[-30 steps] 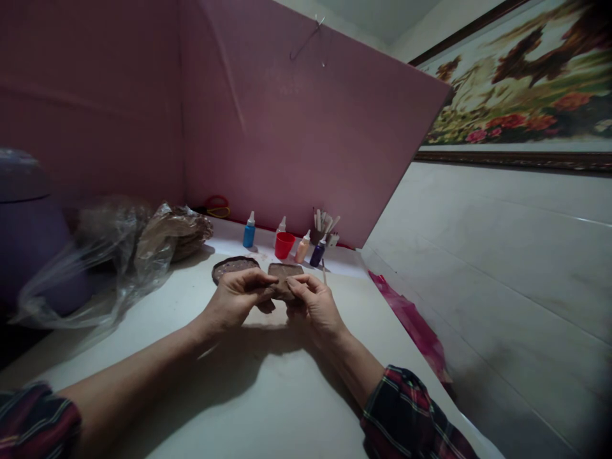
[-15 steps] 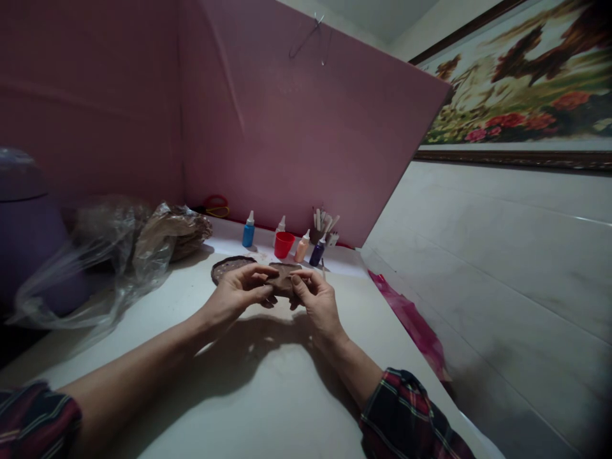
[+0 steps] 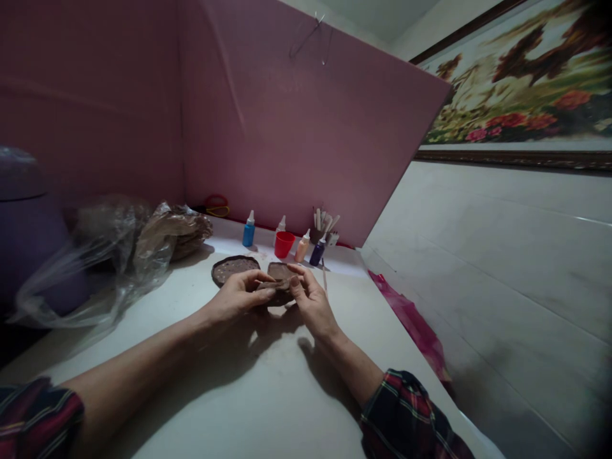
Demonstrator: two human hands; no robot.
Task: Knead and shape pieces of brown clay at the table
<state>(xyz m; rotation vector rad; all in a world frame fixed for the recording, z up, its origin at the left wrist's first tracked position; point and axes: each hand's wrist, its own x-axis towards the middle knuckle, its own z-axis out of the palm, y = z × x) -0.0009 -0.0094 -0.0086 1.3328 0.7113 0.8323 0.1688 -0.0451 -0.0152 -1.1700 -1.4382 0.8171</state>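
A brown piece of clay (image 3: 278, 296) is held in both hands just above the white table. My left hand (image 3: 240, 293) grips its left side, thumb on the near edge and fingers over the far side. On the right end, my right hand (image 3: 312, 303) pinches it between thumb and fingers. Just beyond the held piece a second flat brown clay surface (image 3: 280, 271) shows; I cannot tell if the two are joined. Left of it lies a round, shallow brown clay dish (image 3: 234, 269) with a raised dark rim.
Behind stand a blue bottle (image 3: 248, 231), a red cup (image 3: 284, 244), a peach bottle (image 3: 302, 247), a dark purple bottle (image 3: 317, 252) and a holder of tools (image 3: 323, 223). A thin stick (image 3: 324, 275) lies right. Plastic-wrapped brown material (image 3: 179, 233) and scissors (image 3: 217, 205) are left.
The held clay has come down and tilted, so its near edge now faces me. The flat clay surface behind it shows more. Both hands have shifted slightly and keep their grip.
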